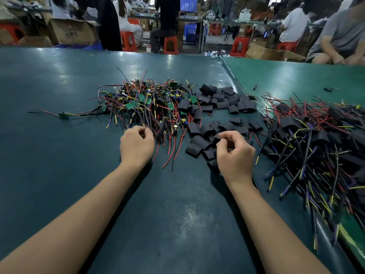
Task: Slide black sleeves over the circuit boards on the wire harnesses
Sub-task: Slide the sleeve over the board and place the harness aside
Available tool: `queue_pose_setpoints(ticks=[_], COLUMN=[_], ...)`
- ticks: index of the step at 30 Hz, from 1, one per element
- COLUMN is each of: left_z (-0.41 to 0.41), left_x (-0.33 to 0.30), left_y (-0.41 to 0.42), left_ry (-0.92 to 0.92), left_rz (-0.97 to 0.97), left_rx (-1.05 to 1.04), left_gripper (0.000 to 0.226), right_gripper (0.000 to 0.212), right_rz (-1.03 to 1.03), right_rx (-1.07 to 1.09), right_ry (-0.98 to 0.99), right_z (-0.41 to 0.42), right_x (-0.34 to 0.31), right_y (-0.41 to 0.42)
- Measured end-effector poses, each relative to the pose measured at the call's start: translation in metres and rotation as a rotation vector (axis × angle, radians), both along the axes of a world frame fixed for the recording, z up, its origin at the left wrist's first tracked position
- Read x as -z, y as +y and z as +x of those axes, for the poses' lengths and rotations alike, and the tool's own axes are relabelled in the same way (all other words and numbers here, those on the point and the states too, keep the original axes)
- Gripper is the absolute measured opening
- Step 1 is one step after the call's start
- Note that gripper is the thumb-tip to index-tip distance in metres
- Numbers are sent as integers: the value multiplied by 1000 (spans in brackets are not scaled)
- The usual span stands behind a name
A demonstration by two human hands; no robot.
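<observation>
A tangled pile of wire harnesses (150,103) with small green circuit boards (130,105) lies at the table's middle. Loose black sleeves (223,104) are scattered to its right and nearer me. My left hand (137,145) sits at the pile's near edge, its fingers curled in on the wires of a harness there. My right hand (235,153) rests over the near sleeves (199,142), thumb and forefinger pinching one black sleeve. What lies under either palm is hidden.
A heap of harnesses with black sleeves on them (316,139) fills the right side, up to the table's edge. One lone harness (64,115) lies far left. The dark green mat (59,155) overlaps a lighter one (296,76). A seated person (339,36) works at the far right corner.
</observation>
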State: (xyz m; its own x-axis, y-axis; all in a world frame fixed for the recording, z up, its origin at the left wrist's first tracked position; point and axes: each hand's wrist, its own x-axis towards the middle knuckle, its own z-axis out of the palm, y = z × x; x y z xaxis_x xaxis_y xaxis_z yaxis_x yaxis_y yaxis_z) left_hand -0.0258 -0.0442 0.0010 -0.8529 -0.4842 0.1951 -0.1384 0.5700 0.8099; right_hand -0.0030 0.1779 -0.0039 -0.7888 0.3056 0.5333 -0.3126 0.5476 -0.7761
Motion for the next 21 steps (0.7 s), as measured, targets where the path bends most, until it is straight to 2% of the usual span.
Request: queue_pose_setpoints(ticks=[6, 8, 9, 11, 16, 21], left_z=[-50, -58, -61, -63, -57, -34], left_x=[-21, -23, -24, -26, -37, -59], left_y=[-25, -25, -25, -25, -32, -16], left_ry=[-255, -284, -269, -217, -67, 332], left_rz=[-46, -63, -62, -22, 72, 5], left_rx=[-72, -70, -65, -48, -80, -138], left_gripper=[55, 53, 44, 27, 21, 20], right_gripper=[14, 14, 13, 13, 15, 14], right_rz=[52, 40, 29, 15, -21, -48], right_rx=[16, 0, -5, -9, -22, -28], right_ry=[-35, -37, -37, -43, -63, -71], right_z=[-4, -3, -3, -4, -4, -3], right_x=[-1, 0, 0, 0, 0, 0], right_y=[-2, -1, -1, 0, 0, 0])
